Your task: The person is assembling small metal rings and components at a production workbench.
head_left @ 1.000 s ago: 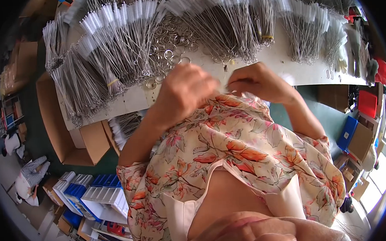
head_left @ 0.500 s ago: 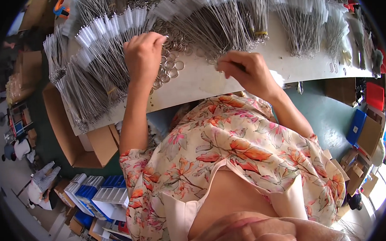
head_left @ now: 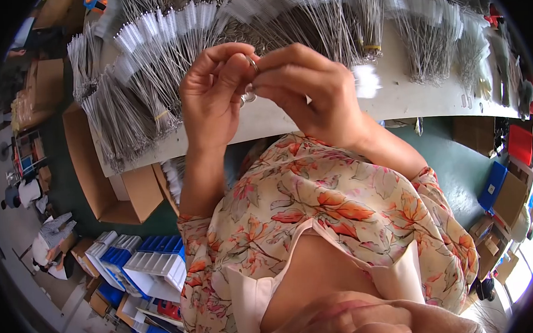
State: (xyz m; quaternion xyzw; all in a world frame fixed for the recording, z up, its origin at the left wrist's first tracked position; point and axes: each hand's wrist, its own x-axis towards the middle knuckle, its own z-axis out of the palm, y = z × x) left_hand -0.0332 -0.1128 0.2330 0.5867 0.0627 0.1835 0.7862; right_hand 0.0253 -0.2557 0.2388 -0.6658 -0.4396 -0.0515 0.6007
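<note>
My left hand [head_left: 210, 97] is raised over the table, thumb and forefinger pinching a small metal split ring [head_left: 252, 63]. Opposite it, my right hand [head_left: 317, 94] brings its closed fingertips up against the ring. Behind the right hand shows a blurred white tuft [head_left: 367, 81], which looks like the bristle end of a wire brush held in that hand; the fingers hide its wire. Just below the fingertips, a few loose metal rings [head_left: 248, 97] show, and the hands cover most of the ring pile. Wire brushes with white bristles [head_left: 152, 58] lie in bundles beyond the left hand.
More brush bundles [head_left: 313, 25] line the pale table [head_left: 395, 99] at the back and right. An orange-and-blue tool [head_left: 95, 3] lies far left. An open cardboard box [head_left: 108, 193] stands below the left edge, near blue and white bins [head_left: 154, 266]. A red bin [head_left: 520, 145] is at right.
My hands have come together from apart, the right moving left and the left closing in, and now meet at the ring. The white tuft has moved up and left with the right hand.
</note>
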